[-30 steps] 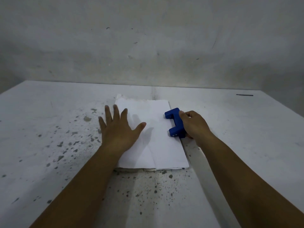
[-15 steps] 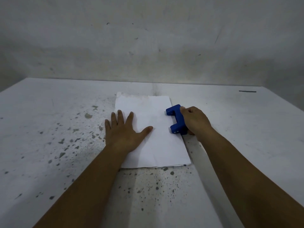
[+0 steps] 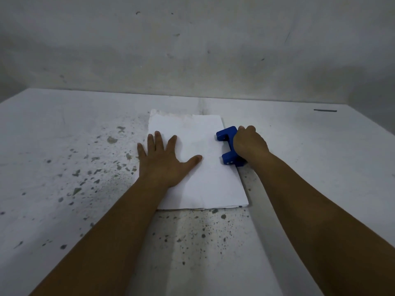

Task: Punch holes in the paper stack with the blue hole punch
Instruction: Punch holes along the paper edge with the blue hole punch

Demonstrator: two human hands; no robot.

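A white paper stack (image 3: 205, 167) lies flat in the middle of the table. The blue hole punch (image 3: 227, 146) sits on the stack's right edge, its two blue ends reaching over the paper. My right hand (image 3: 249, 144) is closed over the punch's handle from the right and covers most of it. My left hand (image 3: 164, 161) rests flat, fingers spread, on the left part of the stack, with the little finger off the paper's left edge.
The white table (image 3: 64, 167) is speckled with dark flecks to the left of and in front of the paper. A short dark mark (image 3: 324, 110) lies at the far right. A grey wall (image 3: 192, 50) rises behind the table's far edge.
My left hand has slid right, further onto the paper. My right hand has closed further over the punch. The view has shifted slightly.
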